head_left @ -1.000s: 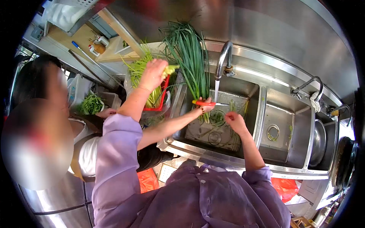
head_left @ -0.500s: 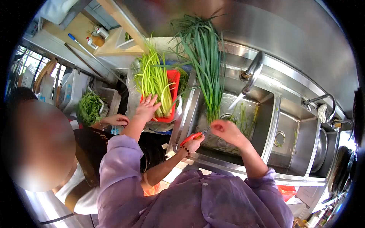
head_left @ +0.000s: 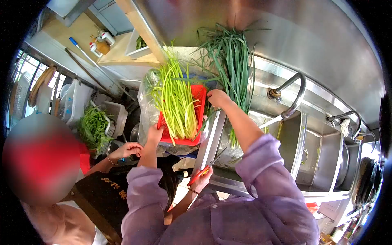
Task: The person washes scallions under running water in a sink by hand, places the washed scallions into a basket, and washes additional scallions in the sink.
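A red plastic basket (head_left: 200, 107) holds a heap of long, pale green stalks (head_left: 177, 104) that look like celery. My left hand (head_left: 154, 134) is closed on the basket's near left rim. At its right rim is my right hand (head_left: 219, 99), fingers curled at the edge, the fingertips partly hidden. Long dark green leafy stalks (head_left: 234, 69), like leeks or garlic greens, lie over the sink's left edge, passing behind my right forearm. Below that forearm, a co-worker's hand (head_left: 207, 175) holds red-handled scissors (head_left: 199, 176) with the blades pointing toward the sink.
A steel sink (head_left: 286, 163) runs to the right, with water coming from a curved faucet (head_left: 300, 87). The co-worker stands close on my left, the other hand (head_left: 130, 150) near my left wrist. Leafy greens (head_left: 94, 126) fill a container beyond.
My left hand went from lying on the stalks to the basket's rim. My right hand moved from the sink to its right rim. The co-worker's scissors shifted down and left.
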Motion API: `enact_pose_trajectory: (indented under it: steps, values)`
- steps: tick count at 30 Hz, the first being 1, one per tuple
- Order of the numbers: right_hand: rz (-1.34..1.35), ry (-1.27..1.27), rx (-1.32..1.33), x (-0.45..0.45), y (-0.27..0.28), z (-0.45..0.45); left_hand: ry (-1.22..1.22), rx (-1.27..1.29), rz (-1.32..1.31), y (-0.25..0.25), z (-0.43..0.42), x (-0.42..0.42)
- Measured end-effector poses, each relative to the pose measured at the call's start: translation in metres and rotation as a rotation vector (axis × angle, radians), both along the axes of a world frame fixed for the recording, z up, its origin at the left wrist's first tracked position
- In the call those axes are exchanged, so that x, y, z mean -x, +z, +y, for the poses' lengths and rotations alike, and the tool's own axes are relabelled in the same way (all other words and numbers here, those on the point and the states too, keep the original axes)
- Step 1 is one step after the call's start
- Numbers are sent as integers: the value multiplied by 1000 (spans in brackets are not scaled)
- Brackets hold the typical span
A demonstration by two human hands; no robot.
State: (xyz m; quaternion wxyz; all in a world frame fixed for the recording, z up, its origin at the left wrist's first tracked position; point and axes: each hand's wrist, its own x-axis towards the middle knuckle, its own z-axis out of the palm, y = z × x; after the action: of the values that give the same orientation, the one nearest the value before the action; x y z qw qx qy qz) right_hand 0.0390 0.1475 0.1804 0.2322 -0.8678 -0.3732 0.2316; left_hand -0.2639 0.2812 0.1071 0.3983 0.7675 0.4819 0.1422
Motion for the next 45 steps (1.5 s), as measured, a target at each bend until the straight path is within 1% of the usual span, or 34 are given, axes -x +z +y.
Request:
enact_pose_trajectory:
  steps: [1, 2, 3, 4, 5, 7, 8, 9, 10, 11, 12, 14, 15, 16, 20, 21, 22, 23, 24, 25, 26, 28, 29, 30, 32, 34, 35, 36, 37, 38, 40, 43, 44, 45]
  values:
    - [110, 123, 79, -2, -2, 4, -7, 5, -1, -7, -2, 4]
    - [113, 117, 88, -1, -6, 2, 11, 6, -106, -14, -6, 10]
    - [37, 60, -14, 5, 4, -5, 31, 12, -211, -19, -13, 16]
    - [-45, 5, -119, 11, 16, -14, 27, 22, -214, -17, -19, 19]
    - [73, 14, -168, 16, 28, -32, 29, -43, -225, -14, -24, 23]
    - [86, 0, -209, 25, 30, -67, 30, -153, -224, 15, -42, 23]
    - [109, -16, -256, 29, 32, -86, 33, -154, -230, 35, -53, 23]
    - [102, -12, -261, 32, 34, -104, 34, -200, -150, 55, -63, 23]
    - [173, -30, -291, 34, 36, -123, 37, -249, -68, 66, -73, 22]
    - [248, -46, -321, 38, 38, -139, 30, -285, -76, 70, -80, 26]
    - [249, -36, -332, 43, 40, -155, 38, -298, -76, 77, -90, 30]
    - [332, -30, -352, 47, 44, -185, 71, -318, -178, 91, -115, 37]
    - [336, -15, -363, 48, 45, -199, 102, -235, -194, 99, -127, 41]
    - [367, 15, -403, 50, 45, -213, 122, -269, -237, 105, -143, 45]
    - [447, 113, -549, 54, 43, -261, 175, -242, -194, 149, -222, 61]
    - [430, 149, -482, 54, 50, -273, 204, -223, -149, 159, -244, 64]
    - [434, 148, -489, 56, 61, -284, 233, -202, -103, 168, -267, 67]
    - [556, 162, -484, 62, 71, -294, 229, -181, -121, 172, -288, 73]
    - [677, 179, -475, 68, 77, -303, 227, -159, -140, 174, -310, 80]
    - [634, 253, -476, 75, 81, -312, 209, -191, -122, 177, -331, 85]
    - [713, 302, -469, 81, 87, -323, 179, -257, -88, 181, -353, 89]
    - [790, 311, -399, 97, 93, -345, 264, -173, -7, 189, -398, 95]
    - [811, 353, -431, 104, 97, -355, 268, -213, -21, 184, -415, 100]
    - [843, 340, -416, 109, 100, -365, 273, -253, -35, 179, -430, 106]
    - [918, 272, -341, 124, 92, -386, 278, -206, 35, 177, -454, 117]
    - [913, 246, -344, 147, 60, -397, 289, -212, -10, 168, -472, 127]
    - [823, 274, -376, 156, 50, -401, 288, -195, -19, 164, -477, 134]
    - [734, 301, -403, 163, 53, -405, 282, -190, -21, 163, -484, 140]
    - [784, 311, -351, 165, 64, -408, 296, -189, -23, 163, -491, 146]
    - [783, 309, -346, 174, 60, -409, 311, -189, -25, 163, -499, 153]
    - [592, 392, -301, 190, 60, -409, 327, -219, -44, 163, -512, 168]
    - [664, 407, -270, 208, 81, -420, 451, -156, -73, 164, -530, 200]
    - [709, 408, -258, 217, 84, -424, 466, -153, -170, 161, -534, 211]
    - [629, 445, -239, 225, 82, -424, 465, -155, -138, 164, -538, 220]
